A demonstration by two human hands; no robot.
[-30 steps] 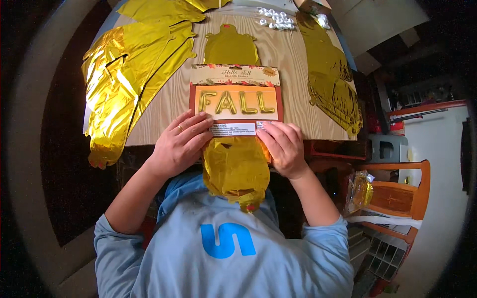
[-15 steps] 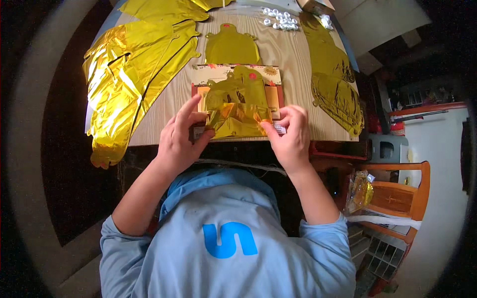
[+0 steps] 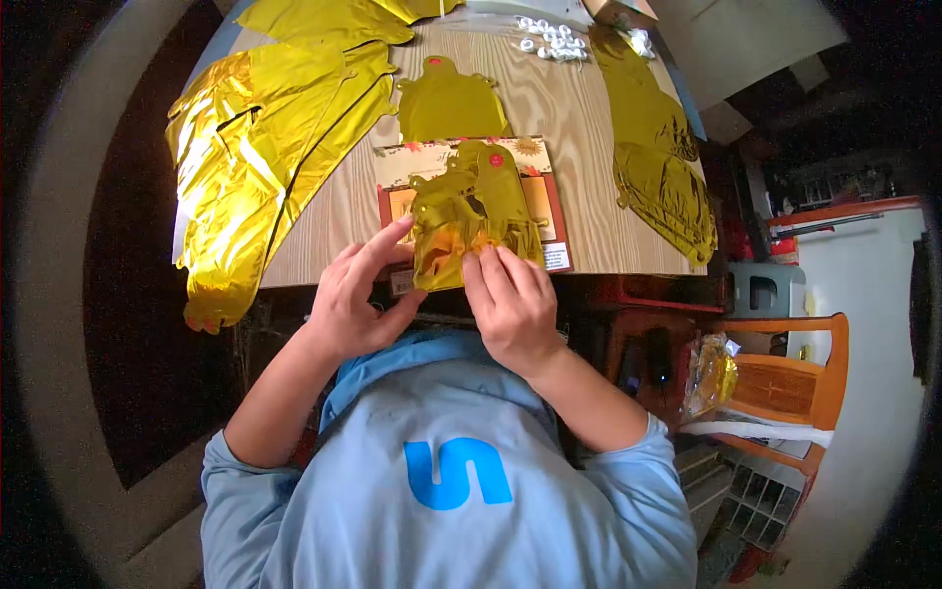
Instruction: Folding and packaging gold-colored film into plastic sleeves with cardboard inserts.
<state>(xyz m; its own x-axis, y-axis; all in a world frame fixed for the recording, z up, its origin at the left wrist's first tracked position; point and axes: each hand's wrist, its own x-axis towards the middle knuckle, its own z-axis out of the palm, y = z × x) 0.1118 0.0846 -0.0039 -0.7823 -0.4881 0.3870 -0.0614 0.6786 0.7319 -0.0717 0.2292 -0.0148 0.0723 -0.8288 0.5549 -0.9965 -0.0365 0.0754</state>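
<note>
A folded gold foil balloon (image 3: 451, 206) with a red round mark lies over a patterned card (image 3: 392, 172) at the table's near edge. At the balloon's left side, my left hand (image 3: 353, 299) grips the edge, its index finger above and its thumb at the lower corner. My right hand (image 3: 518, 312) has its fingertips together on the lower middle of the foil; its thumb is hidden. Just beyond the card lies another flat gold foil balloon (image 3: 451, 103), also with a red mark.
Large gold foil sheets (image 3: 294, 128) cover the table's left side and hang over its edge. Another long gold foil piece (image 3: 653, 147) lies at the right. Small white rolls (image 3: 554, 41) sit at the back, near a cardboard box (image 3: 623, 12). A wooden chair (image 3: 775, 383) stands at the right.
My right hand has moved left from the balloon's right edge to its lower middle. The balloon and card have shifted slightly toward me. My left hand stays at the left edge.
</note>
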